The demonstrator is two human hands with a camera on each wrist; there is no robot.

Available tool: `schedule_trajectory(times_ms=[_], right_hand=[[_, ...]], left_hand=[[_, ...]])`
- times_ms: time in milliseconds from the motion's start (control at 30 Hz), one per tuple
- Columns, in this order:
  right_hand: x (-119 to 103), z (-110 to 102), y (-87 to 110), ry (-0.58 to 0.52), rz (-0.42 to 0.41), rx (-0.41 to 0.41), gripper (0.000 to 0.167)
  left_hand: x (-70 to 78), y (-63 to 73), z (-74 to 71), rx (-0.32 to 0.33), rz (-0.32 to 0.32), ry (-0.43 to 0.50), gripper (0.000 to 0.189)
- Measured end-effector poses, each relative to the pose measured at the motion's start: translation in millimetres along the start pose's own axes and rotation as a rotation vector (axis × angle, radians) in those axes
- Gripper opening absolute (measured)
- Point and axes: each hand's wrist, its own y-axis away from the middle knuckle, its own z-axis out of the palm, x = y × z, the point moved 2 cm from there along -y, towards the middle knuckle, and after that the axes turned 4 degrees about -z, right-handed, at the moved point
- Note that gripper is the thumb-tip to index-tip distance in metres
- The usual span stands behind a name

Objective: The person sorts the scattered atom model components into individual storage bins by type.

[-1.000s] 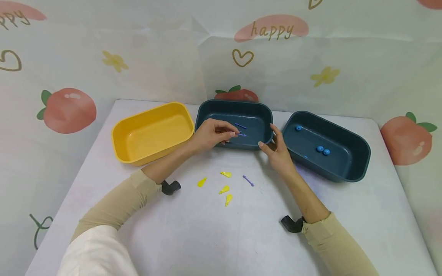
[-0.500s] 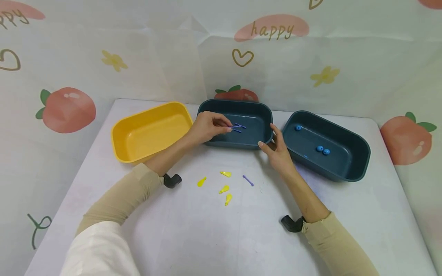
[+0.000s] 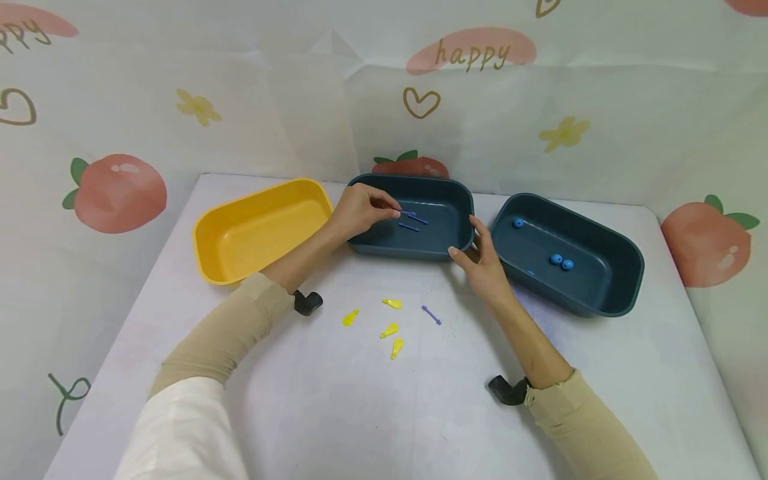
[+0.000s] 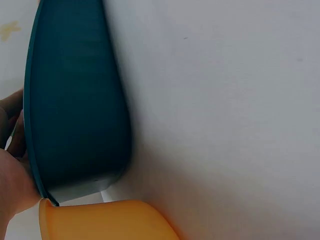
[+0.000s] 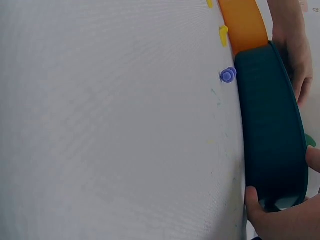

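Note:
My left hand reaches over the left side of the middle dark blue bin. Between its thumb and fingers it pinches a thin purple rod with knobbed ends. Two similar purple rods lie on the bin floor just below. With thumb and fingers spread, my right hand holds the bin's right end; the right wrist view shows its thumb low on the wall. The left wrist view has the bin's outer wall hiding most of the left fingers.
A yellow bin stands to the left. On the right, another dark blue bin holds several small blue beads. Several yellow bulb-shaped pieces and one purple rod lie on the table before the middle bin.
My left hand has moved slightly up and left, deeper over the bin, keeping the rod pinched. Two rods now show clearly on the bin floor. The right hand has stayed put.

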Motion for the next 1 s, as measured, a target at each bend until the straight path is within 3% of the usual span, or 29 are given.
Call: schedule_trajectory(times_ms=[433,667,1000], right_hand=[[1.8,-0.2,-0.8,0.006,-0.006,0.000,0.076],[1.6,0.0,-0.4,0.000,-0.007,-0.006,0.075],[1.6,-0.3,0.1,-0.001,-0.008,0.001,0.076]], left_hand=[[4.3,-15.7,3.8,-0.094,-0.075,-0.015,0.012],[-1.0,-25.2,6.0,-0.105,-0.119,-0.049,0.012],[-5.2,-32.4,14.4,-0.093,-0.088,-0.126,0.014]])
